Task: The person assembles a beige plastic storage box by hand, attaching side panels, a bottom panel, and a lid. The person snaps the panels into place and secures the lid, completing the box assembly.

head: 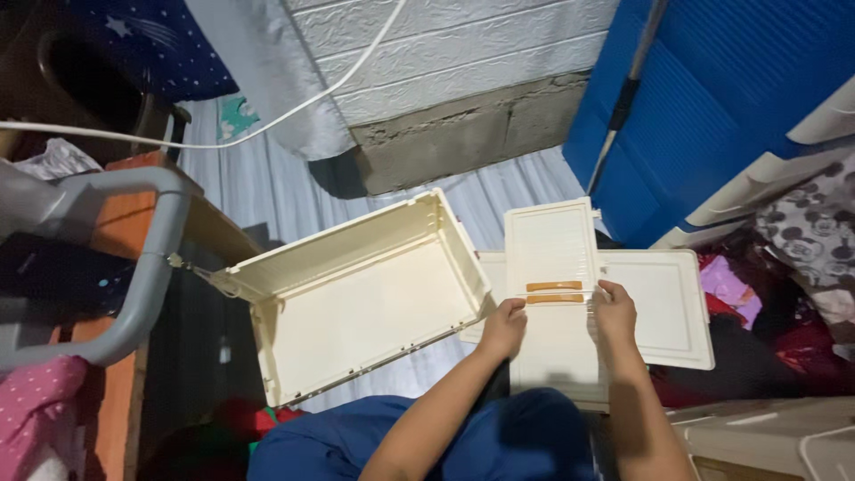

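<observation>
Both hands are on a cream panel (pixel 554 294) that has two small brown strips across its middle. Left hand (pixel 505 327) is curled around the panel's left edge, and right hand (pixel 614 313) grips its right edge with the fingers bent over it. That panel lies on top of a second flat cream panel (pixel 666 307), crossing it, right in front of the person's blue lap.

Just to the left sits a cream box (pixel 361 298), open and tipped on its side, with nothing inside. No panel is fitted onto the box yet, so it looks like the work is only partly done: the box shell stands in one piece, and the flat pieces are loose and apart from it.

Everything seems to rest on a pale grey striped sheet (pixel 267 183). Behind it is a white brick wall (pixel 463 53) with a rough grey ledge. A white cord (pixel 267 125) hangs across. Blue plastic drawers (pixel 712 89) stand at the right, and piled clothes (pixel 802 240) lie beside them.
</observation>
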